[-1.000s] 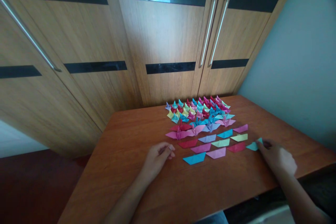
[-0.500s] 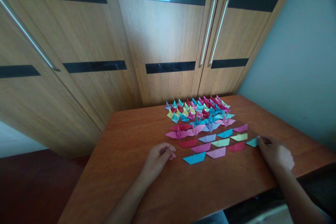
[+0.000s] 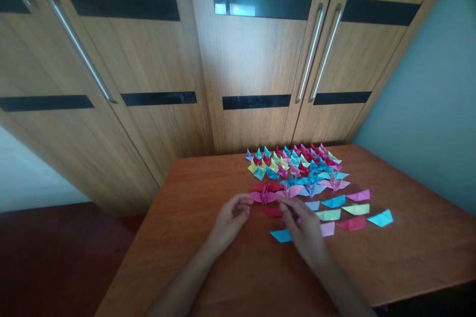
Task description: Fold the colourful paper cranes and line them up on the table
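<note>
My left hand point(image 3: 231, 218) hovers at the left end of the paper pieces, fingers loosely curled and thumb apart from them, with nothing visible in it. Just beyond its fingertips sits a magenta paper crane point(image 3: 265, 197), its left wing tip hidden. My right hand point(image 3: 305, 228), slightly blurred, is over the folded paper pieces with bent fingers and a small gap at the thumb; no held thing shows. It covers most of a magenta piece and parts of a blue folded piece point(image 3: 280, 236), a pink one point(image 3: 327, 229) and a red one point(image 3: 272, 212).
Several small paper cranes point(image 3: 293, 161) stand in rows at the back of the wooden table point(image 3: 208, 178). To the right lie a turquoise folded piece point(image 3: 381, 218) and a red folded piece point(image 3: 351, 223). Wardrobe doors point(image 3: 249, 59) rise behind, a wall point(image 3: 416, 109) at right.
My right hand has let go of the turquoise folded piece at the right and moved left over the other pieces. My left hand's thumb has parted from its fingers. The view has shifted a little.
</note>
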### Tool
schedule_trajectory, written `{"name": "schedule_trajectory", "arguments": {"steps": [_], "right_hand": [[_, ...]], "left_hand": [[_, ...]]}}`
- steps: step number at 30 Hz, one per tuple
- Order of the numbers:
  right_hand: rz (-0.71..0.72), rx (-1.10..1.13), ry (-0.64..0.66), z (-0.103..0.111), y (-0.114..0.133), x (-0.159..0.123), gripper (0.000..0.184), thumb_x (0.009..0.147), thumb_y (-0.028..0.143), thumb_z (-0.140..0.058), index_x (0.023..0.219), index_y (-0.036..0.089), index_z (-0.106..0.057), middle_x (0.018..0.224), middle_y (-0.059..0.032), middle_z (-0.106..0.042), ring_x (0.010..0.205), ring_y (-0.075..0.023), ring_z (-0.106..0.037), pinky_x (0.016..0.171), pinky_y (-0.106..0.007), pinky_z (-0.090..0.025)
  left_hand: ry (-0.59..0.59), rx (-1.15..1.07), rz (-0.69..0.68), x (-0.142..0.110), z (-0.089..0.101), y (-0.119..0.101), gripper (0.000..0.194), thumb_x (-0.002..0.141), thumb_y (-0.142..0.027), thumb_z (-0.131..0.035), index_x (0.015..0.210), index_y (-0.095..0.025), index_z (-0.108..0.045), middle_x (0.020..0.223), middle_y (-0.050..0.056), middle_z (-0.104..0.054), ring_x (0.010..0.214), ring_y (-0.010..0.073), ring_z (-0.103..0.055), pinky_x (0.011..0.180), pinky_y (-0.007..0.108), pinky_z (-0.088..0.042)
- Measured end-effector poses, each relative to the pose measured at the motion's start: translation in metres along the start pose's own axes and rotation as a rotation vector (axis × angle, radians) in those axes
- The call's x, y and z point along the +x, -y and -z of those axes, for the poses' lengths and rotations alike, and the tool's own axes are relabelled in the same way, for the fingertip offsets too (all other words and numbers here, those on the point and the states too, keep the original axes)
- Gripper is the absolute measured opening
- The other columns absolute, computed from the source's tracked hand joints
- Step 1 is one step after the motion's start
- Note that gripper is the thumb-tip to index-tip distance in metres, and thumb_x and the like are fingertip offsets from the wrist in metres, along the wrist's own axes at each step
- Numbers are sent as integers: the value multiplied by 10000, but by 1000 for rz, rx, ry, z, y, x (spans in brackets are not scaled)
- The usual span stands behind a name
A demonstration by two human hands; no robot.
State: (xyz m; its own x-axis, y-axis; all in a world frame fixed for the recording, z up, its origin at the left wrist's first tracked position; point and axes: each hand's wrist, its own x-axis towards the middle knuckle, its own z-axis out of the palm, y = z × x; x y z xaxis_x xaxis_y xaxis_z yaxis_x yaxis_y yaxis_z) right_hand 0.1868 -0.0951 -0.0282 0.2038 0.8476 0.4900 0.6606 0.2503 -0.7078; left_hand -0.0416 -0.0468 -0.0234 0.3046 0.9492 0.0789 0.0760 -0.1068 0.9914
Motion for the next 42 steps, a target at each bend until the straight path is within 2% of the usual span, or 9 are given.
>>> {"name": "schedule_trajectory", "arguments": {"steps": [2, 3, 6, 10, 13, 16, 23, 42], "right_hand": [[65, 156, 149, -39, 43, 3, 247, 892, 332, -433, 960, 219, -642, 946, -59, -662, 867, -184, -598, 752, -283, -462], [82, 223, 182, -58, 60, 5, 243, 894, 321, -430, 946, 217, -644, 944, -57, -661, 872, -179, -595, 760, -280, -458], [82, 347, 274, -111, 94, 13, 286, 900, 302, -404, 819, 191, -655, 839, -48, -667, 818, -173, -596, 745, -280, -449], [-125, 496, 394, -171, 100, 21, 387, 897, 310, -360, 672, 166, -639, 620, -17, -631, 593, -141, -572, 548, -230, -412], [-157, 509, 394, -196, 92, 20, 397, 877, 297, -364, 593, 164, -606, 553, -9, -593, 548, -132, -541, 521, -222, -381], [-113, 512, 355, -199, 85, 14, 392, 868, 286, -360, 567, 169, -581, 605, -15, -613, 590, -136, -551, 566, -233, -382], [-101, 575, 368, -184, 85, 8, 372, 862, 274, -349, 563, 172, -545, 609, -16, -609, 583, -138, -551, 544, -229, -367], [-106, 537, 401, -184, 84, 7, 377, 877, 281, -336, 589, 169, -551, 620, -24, -593, 597, -143, -552, 546, -233, -359]], "left_hand": [[-9, -28, -33, 4, 8, -2, 298, 725, -191, -590, 1022, -172, -605, 1051, 92, -654, 946, 198, -606, 880, 332, -458], [-8, -31, -51, 7, 13, -3, 322, 709, -172, -587, 1030, -172, -603, 1068, 92, -649, 966, 203, -602, 894, 335, -453], [-15, 3, -98, 13, 31, -4, 318, 681, -141, -541, 984, -162, -635, 1033, 81, -665, 985, 214, -596, 912, 333, -442], [-78, 23, -69, 17, 55, 4, 324, 647, -111, -458, 892, -155, -666, 920, 57, -694, 870, 196, -626, 861, 331, -466], [-100, 48, -31, 17, 65, 13, 344, 634, -100, -438, 878, -158, -675, 884, 51, -699, 826, 189, -630, 828, 331, -478], [-79, 85, -43, 15, 63, 17, 314, 637, -107, -449, 839, -157, -685, 850, 57, -700, 848, 199, -623, 815, 323, -475], [-113, 109, -66, 10, 53, 15, 315, 622, -96, -446, 832, -156, -674, 838, 45, -687, 814, 188, -609, 781, 301, -462], [-96, 155, -70, 9, 56, 19, 337, 632, -86, -440, 868, -169, -665, 854, 32, -682, 814, 182, -599, 791, 302, -452]]}}
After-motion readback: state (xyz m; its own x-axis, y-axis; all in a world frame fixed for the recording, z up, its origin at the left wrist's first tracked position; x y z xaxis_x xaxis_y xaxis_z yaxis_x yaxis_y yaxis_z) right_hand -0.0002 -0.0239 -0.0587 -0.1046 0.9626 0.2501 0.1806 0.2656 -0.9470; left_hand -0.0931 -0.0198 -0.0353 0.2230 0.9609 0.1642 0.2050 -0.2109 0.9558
